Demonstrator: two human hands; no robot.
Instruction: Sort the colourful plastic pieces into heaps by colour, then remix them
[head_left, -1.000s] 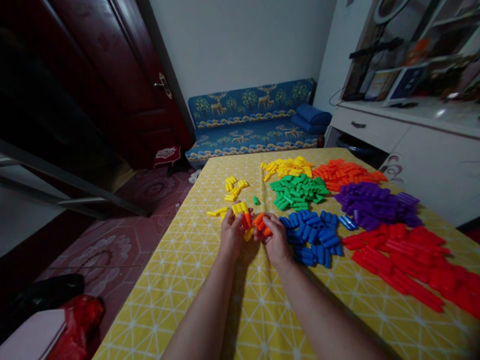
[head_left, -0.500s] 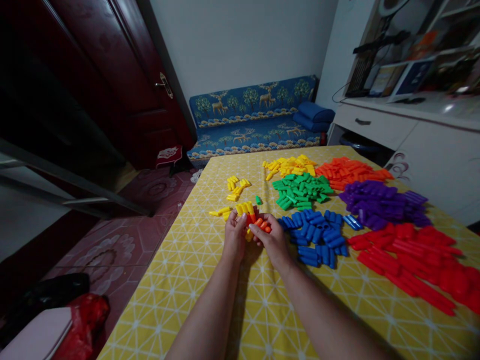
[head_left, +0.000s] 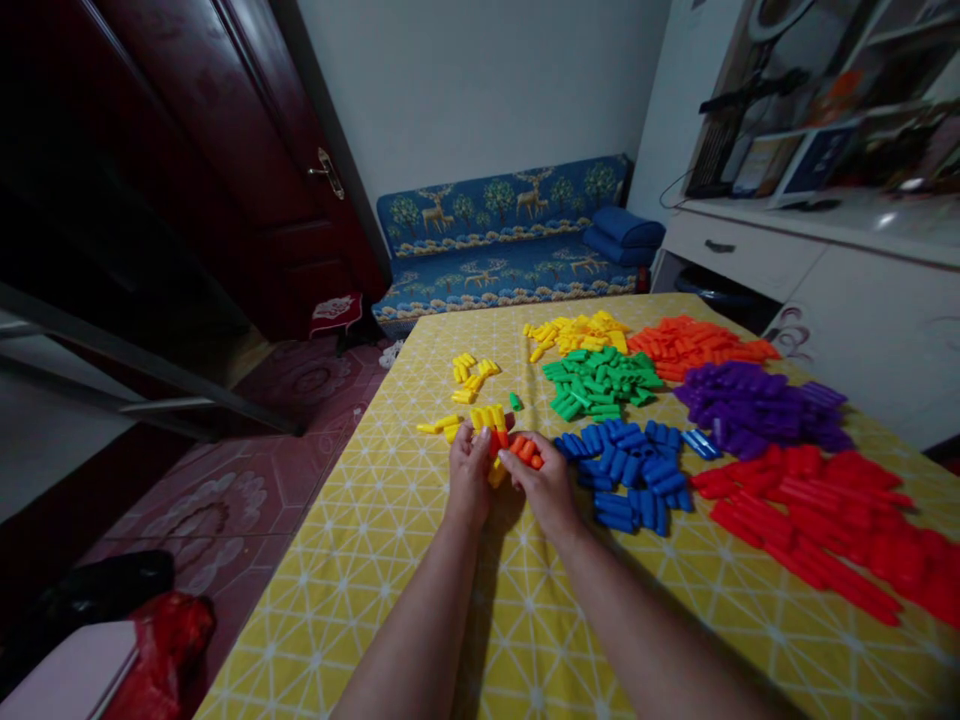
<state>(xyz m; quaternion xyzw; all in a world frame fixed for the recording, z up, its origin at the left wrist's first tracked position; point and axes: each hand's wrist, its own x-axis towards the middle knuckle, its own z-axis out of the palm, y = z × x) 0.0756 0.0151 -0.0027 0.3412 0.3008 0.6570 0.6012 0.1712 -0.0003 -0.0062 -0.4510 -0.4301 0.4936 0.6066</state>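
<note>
My left hand (head_left: pixel 471 468) is closed around a cluster of joined yellow and orange plastic building pieces (head_left: pixel 489 418), the yellow ones sticking up above the thumb. Close beside it, my right hand (head_left: pixel 546 478) grips several short orange plastic pieces (head_left: pixel 528 453) between thumb and fingers. The right thumb tip reaches toward the cluster; whether it touches is hard to see. Loose yellow pieces (head_left: pixel 438 426) lie just left of the hands, and a single green piece (head_left: pixel 514 401) lies beyond them. Fingers hide part of the held pieces.
Piles of blue (head_left: pixel 634 470), green (head_left: pixel 600 382), yellow (head_left: pixel 577 332), orange (head_left: pixel 694 345), purple (head_left: pixel 757 405) and red pieces (head_left: pixel 825 520) cover the right side of the yellow tablecloth (head_left: pixel 360 560). A small yellow group (head_left: pixel 474 377) lies farther back. Behind stands a blue sofa (head_left: pixel 495 245).
The orange pieces in my right hand have shifted slightly to the right, leaving a wider gap from the cluster in my left hand. The view has turned slightly.
</note>
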